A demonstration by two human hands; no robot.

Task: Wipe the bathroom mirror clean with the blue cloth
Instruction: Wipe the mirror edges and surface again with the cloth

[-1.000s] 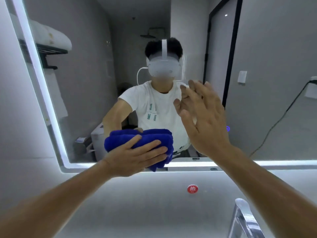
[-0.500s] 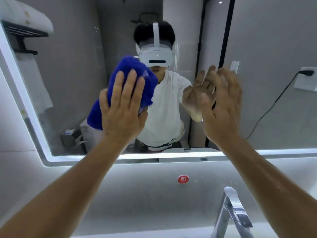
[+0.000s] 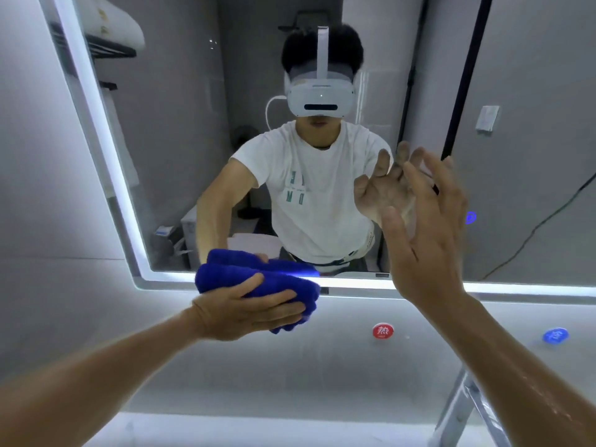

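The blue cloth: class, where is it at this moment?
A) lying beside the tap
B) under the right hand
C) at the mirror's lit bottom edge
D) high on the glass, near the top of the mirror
C: the left hand grips the blue cloth across the lit bottom edge of the mirror, while the right hand is raised, open and holding nothing.

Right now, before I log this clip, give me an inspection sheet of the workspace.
Surface: mirror with a lit border; marks too faint to judge.
Job's things: blue cloth, bunched, across the mirror's lower edge.
Clutter: red sticker and blue sticker on the wall below the mirror.
Hands: left hand grips the cloth; right hand open, fingers spread at the glass, contact unclear.
Cables: black cable in the reflection, far right.
Surroundings: faucet lower right; towel shelf reflected upper left.
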